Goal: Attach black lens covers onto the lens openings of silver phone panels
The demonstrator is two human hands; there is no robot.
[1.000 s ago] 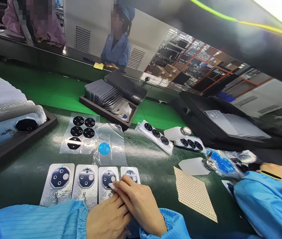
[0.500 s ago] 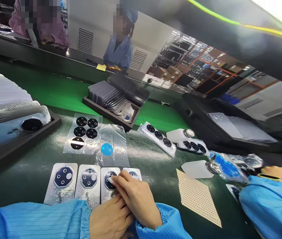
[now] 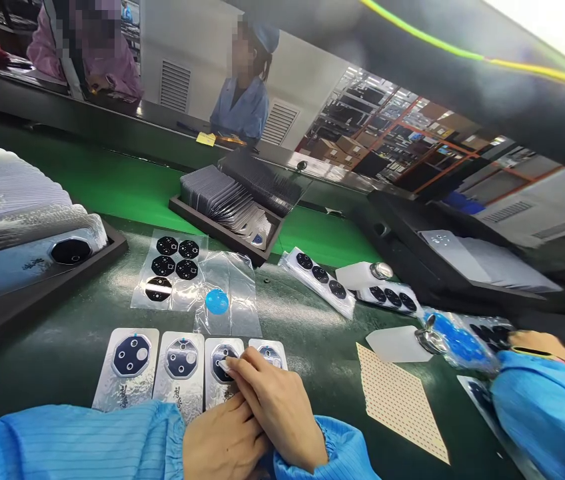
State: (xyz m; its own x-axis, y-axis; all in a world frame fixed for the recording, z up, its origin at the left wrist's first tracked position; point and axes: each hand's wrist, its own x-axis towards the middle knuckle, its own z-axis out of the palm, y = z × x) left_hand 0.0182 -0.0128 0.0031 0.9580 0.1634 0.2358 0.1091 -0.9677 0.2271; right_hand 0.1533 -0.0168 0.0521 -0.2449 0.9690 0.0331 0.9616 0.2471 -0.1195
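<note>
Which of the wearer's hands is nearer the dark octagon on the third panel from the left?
Right. The right hand has its fingertips at the octagon; the left hand lies lower in the picture, farther away.

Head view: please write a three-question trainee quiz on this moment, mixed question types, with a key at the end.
1. Multiple choice: counting from the left in the row of four silver, textured, rectangular panels, over which one does the person's right hand hold a small white piece?
A) first
B) second
C) third

2. True or false: the beige, flat sheet with rows of small dots lies to the right of the person's right hand.

3. Count: how many black, octagonal pieces show on the clear, flat plastic film left of the bright blue, round disc?

Key: 1 C; 2 true; 3 five.
</note>
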